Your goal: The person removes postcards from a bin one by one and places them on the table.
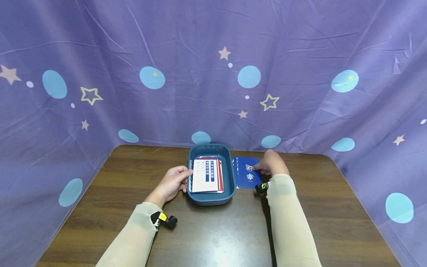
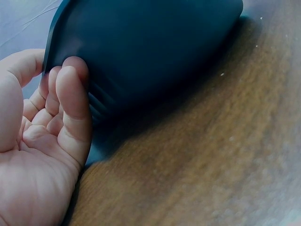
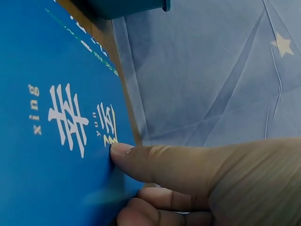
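Note:
A teal plastic bin (image 1: 211, 202) stands on the table with a small stack of cards in it. The top card (image 1: 201, 181) is white with blue print, and red and white edges show beneath it. My left hand (image 1: 171, 184) grips the bin's left wall, thumb over the rim and fingers against the outside (image 2: 155, 52). To the right of the bin is a blue card (image 1: 242, 173) with large white characters. My right hand (image 1: 274, 163) pinches its right edge, the thumb on its printed face (image 3: 56, 174) and the other fingers partly hidden underneath.
The brown wooden table (image 1: 213, 237) runs out to both sides. A purple curtain (image 1: 200, 104) with stars and blue dots hangs close behind the table's back edge and along both sides. Each wrist wears a small black camera on a strap.

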{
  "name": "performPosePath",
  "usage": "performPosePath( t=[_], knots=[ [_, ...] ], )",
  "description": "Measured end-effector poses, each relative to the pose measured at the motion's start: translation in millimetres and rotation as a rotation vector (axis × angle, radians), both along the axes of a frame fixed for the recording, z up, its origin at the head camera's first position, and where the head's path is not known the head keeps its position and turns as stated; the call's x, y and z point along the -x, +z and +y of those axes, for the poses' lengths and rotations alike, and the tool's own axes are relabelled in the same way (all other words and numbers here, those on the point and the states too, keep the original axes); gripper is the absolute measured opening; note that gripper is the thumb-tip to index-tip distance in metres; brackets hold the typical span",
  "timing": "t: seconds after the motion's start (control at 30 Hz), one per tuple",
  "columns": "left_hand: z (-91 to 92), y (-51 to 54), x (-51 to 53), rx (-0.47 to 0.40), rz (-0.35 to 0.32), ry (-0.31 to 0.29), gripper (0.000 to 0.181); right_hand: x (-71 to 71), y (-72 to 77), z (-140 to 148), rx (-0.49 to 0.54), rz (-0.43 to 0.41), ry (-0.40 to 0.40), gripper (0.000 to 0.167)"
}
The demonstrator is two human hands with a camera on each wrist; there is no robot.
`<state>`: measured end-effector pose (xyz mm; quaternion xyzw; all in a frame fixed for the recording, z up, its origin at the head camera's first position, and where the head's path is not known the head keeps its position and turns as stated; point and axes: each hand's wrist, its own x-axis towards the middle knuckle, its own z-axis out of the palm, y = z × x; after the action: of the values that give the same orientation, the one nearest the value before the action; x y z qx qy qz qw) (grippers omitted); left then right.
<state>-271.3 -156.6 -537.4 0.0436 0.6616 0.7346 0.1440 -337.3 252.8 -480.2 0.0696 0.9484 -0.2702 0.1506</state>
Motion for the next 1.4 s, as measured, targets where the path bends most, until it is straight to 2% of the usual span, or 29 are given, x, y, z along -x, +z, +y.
performPosePath(
  t=[0.23, 0.5, 0.77, 0.97, 1.17, 1.27, 1.4],
  knots=[
    [-0.1, 0.3, -0.4, -0.003, 0.006, 0.001, 0.022, 1.0, -0.2, -0.2, 0.034, -0.018, -0.016, 0.037],
    [-0.5, -0.8, 0.7, -0.007, 0.005, 0.002, 0.023, -1.7, 3.5, 5.6, 0.165, -0.001, -0.028, 0.028],
    [-1.2, -2.6, 1.4, -0.009, 0.001, 0.001, 0.023, -3.5, 20.4, -6.3, 0.211, 0.076, 0.060, 0.034],
    [-0.2, -3.5, 1.4, -0.020, 0.003, 0.004, 0.023, -9.5, 33.2, -26.6, 0.285, 0.141, 0.118, 0.031],
    [1.2, -3.5, 0.3, -0.024, 0.006, 0.004, 0.023, -19.1, 48.9, -56.7, 0.292, 0.198, 0.195, 0.029],
    [0.9, -3.7, 0.2, -0.029, 0.005, 0.004, 0.023, -24.2, 58.5, -78.2, 0.285, 0.192, 0.232, 0.029],
    [-0.4, -2.9, 0.2, -0.031, 0.005, 0.005, 0.023, -24.0, 66.2, -111.9, 0.264, 0.154, 0.284, 0.029]
  ],
)
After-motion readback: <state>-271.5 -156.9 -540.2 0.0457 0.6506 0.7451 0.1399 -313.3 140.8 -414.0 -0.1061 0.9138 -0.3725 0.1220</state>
